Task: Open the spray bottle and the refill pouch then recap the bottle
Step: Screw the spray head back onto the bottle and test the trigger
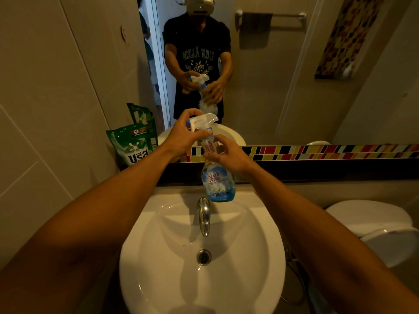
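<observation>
Over the sink (158,279), the left hand (181,137) is curled round the spray head (203,120) while the right hand (229,155) grips the bottle (217,184) by its neck, holding it upright. Looks like the unscrewing step. Next, twist the head free and lift it out. The green pouch (133,143) waits unopened against the wall, left.

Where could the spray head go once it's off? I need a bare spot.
The sink rim left of the faucet is bare, and so is the rim right of it. The ledge's left end holds the green refill pouch.
</observation>
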Demonstrator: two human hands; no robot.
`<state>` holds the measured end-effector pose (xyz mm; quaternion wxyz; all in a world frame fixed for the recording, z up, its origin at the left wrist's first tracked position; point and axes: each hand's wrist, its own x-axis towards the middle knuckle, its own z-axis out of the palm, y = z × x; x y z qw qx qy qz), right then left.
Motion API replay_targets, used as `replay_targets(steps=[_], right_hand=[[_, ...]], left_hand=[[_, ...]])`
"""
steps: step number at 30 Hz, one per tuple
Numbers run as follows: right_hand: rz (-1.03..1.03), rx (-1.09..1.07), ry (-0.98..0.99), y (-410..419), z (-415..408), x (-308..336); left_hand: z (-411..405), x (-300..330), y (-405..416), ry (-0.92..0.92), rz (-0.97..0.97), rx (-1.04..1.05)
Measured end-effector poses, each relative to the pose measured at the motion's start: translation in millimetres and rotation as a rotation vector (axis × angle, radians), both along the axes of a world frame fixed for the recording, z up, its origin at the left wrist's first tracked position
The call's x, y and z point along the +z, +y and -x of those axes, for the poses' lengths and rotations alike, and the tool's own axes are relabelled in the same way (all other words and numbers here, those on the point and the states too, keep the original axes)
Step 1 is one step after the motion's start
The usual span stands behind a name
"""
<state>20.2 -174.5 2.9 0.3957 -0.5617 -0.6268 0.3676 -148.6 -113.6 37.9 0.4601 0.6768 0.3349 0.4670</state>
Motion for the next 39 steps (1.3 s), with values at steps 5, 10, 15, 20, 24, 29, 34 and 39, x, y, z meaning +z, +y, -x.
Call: replay_targets(steps=[5,10,15,20,24,29,34,39], right_hand=[[-0.006,0.017,-0.015,-1.9,-0.2,1.2],[0.013,0.021,-0.001,-3.2,-2.3,1.7],[0.002,0.042,0.000,-4.1,0.3,2.4],[0.022,0.032,0.028,-3.3,-2.1,0.2],[0.023,0.037,0.018,-1.9,-0.9,-0.9],[0.017,0.050,0.044,-2.2,2.1,1.3],[0.046,0.066,0.051,-3.1,-2.8,4.6],[0.037,0.071,0.039,-4.3,-1.7,6.6]], left_hand=[[0.6,-2.0,-0.5,-0.017,-0.041,0.019],[0.6,-1.6,-0.5,0.018,-0.024,-0.002],[-1.1,-0.4,-3.8,-0.014,-0.036,0.024],[1.2,-2.1,-2.2,0.013,-0.006,-0.002],[0.1,-3.5,-4.0,-0.017,0.012,0.001],[-0.7,-2.9,-5.7,-0.023,-0.032,0.033],[3.3,-1.7,-3.4,0.002,0.014,-0.007],[-0.9,-4.6,-5.0,-0.022,0.004,0.012]])
